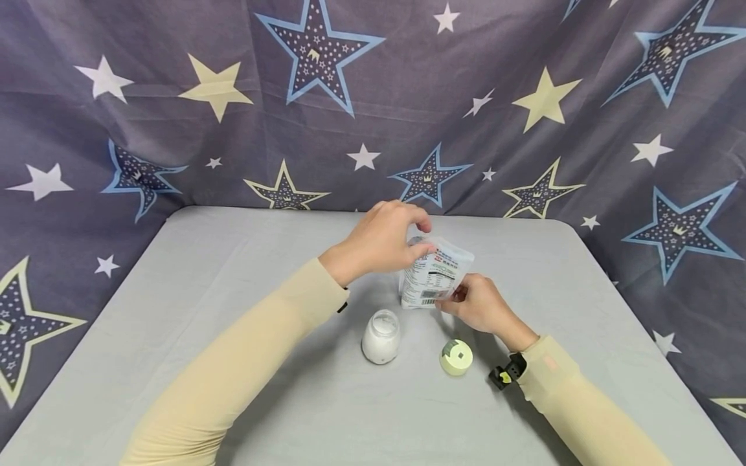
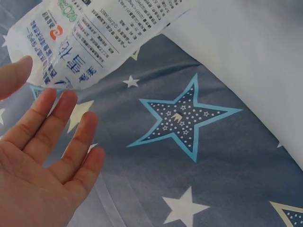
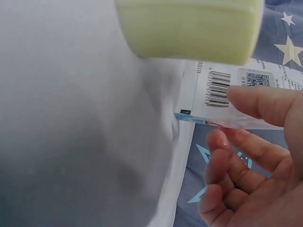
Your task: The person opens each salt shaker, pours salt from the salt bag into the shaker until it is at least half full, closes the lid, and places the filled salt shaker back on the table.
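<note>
Star-print fabric (image 1: 221,149): beyond both hands and out past either side; cut off by the picture edges.
Grey tabletop (image 1: 542,278): beneath both hands; near edge out of the head view.
Cream sleeves (image 1: 245,362): behind each hand, running out of the lower frame.
Left hand (image 1: 379,239): fingers extended and slightly bent, thumb well apart from them, nothing gripped. Thumb overlaps the packet's top edge in the head view; contact cannot be determined.
Right hand (image 1: 479,304): thumb and index finger close together, pinching the packet's lower corner; other fingers curled loosely. Index fingertip partly hidden behind the packet edge.
Plastic packet (image 1: 434,275): between the hands, tilted, printed face toward the person. Upper left part masked by the left hand; small print illegible in the head view.
Glass jar (image 1: 381,336): nearer the person than the left hand; uncovered, white contents.
Yellow-green lid (image 1: 456,357): nearer the person than the right hand, apart from the jar; cropped at the top of the right wrist view.
Black wrist device (image 1: 508,372): behind the right hand at the cuff; details unclear.
</note>
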The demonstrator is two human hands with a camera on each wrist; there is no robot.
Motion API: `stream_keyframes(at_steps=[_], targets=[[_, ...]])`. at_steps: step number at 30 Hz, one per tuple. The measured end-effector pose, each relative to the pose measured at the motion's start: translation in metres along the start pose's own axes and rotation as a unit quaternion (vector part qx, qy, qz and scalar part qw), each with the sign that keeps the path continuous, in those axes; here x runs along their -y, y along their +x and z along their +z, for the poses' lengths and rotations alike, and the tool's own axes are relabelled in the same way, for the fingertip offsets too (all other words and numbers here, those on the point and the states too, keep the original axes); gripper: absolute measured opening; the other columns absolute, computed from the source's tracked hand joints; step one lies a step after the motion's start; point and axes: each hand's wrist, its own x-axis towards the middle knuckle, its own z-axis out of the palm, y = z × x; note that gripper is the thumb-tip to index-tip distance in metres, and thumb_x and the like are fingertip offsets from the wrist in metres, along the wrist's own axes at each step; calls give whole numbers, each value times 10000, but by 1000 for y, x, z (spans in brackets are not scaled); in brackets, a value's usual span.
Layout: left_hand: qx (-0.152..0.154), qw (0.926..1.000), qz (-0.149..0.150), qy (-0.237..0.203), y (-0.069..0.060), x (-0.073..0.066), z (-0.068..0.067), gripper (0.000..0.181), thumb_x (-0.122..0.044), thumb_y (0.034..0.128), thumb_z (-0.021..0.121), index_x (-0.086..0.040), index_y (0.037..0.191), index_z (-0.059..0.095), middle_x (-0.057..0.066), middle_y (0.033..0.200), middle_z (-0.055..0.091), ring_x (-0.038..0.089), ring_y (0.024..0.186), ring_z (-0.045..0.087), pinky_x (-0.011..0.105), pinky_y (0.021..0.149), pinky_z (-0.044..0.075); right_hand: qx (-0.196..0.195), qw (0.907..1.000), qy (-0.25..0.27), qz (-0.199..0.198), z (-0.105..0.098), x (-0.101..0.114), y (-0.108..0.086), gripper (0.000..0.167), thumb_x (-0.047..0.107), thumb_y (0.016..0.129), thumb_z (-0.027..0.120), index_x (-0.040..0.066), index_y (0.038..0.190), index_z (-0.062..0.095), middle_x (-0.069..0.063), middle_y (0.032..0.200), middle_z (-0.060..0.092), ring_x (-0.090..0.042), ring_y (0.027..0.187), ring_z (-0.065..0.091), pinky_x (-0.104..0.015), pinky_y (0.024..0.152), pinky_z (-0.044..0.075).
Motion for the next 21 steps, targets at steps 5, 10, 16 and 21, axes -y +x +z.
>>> stream_keyframes(at_steps=[5, 10, 16, 21], targets=[[-184, 9996, -148, -143, -6, 5, -3, 295, -389, 915, 774, -170, 1109, 739, -43, 1124, 729, 207, 1089, 635, 393, 986, 460, 96, 9999, 30, 86, -1, 1, -2, 285, 106, 817, 839, 31, 1065, 720, -31, 855, 710, -171, 746, 637, -314, 657, 535], [-465, 9984, -200, -249, -13, 10, -4, 303, -385, 918, 773, -168, 1128, 743, -23, 1157, 728, 216, 1131, 625, 406, 997, 462, 74, 9999, -36, 145, -3, 2, -4, 314, 151, 828, 839, 57, 1102, 717, -24, 900, 718, -203, 813, 657, -349, 691, 537], [-770, 9963, -220, -311, -24, 18, -3, 298, -377, 927, 764, -163, 1134, 747, -26, 1151, 725, 217, 1133, 615, 411, 987, 469, -17, 9999, 8, 163, -5, 4, -7, 338, 167, 837, 837, 70, 1134, 709, -41, 941, 729, -234, 862, 669, -363, 713, 538], [-905, 9948, -290, -361, -34, 22, -1, 290, -376, 930, 763, -159, 1122, 745, -25, 1141, 722, 221, 1135, 609, 418, 962, 488, -89, 9998, 26, 164, -7, 5, -10, 368, 187, 844, 838, 82, 1170, 703, -49, 971, 730, -248, 907, 660, -403, 753, 549]])
